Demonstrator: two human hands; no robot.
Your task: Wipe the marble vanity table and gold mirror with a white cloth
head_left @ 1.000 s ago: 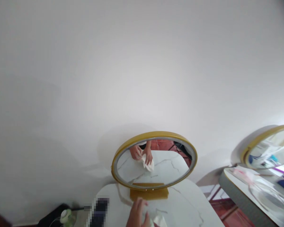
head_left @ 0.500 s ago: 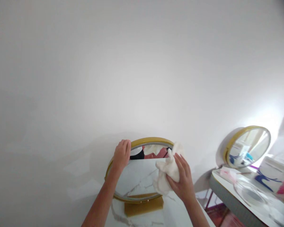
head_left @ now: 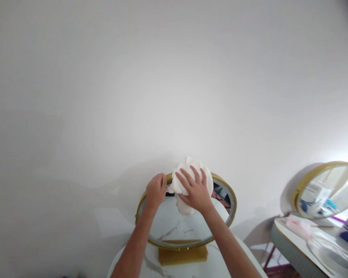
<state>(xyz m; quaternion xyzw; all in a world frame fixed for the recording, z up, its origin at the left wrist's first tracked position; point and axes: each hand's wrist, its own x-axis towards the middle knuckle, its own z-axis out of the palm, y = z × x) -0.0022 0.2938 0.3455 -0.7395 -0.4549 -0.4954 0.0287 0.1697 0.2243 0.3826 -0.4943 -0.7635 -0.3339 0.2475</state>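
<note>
The white cloth (head_left: 178, 187) lies directly beneath the right hand (head_left: 195, 189), its longer way running from above the mirror's (head_left: 185, 226) top rim down across the glass. That hand's fingers are spread flat over it; the left hand (head_left: 156, 190), just beside, is clamped on the rim's upper left.

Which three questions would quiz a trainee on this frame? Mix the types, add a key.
1. True or false: the left hand holds the lower-right rim of the rounded, gold-framed glass mirror.
2. What lies under the spread right hand?
3. Fill the gap: the mirror's flat golden base stands on a veined ____ tabletop.

Key: 1. False; it is at the upper-left rim. 2. A crumpled white cloth. 3. White.
</note>
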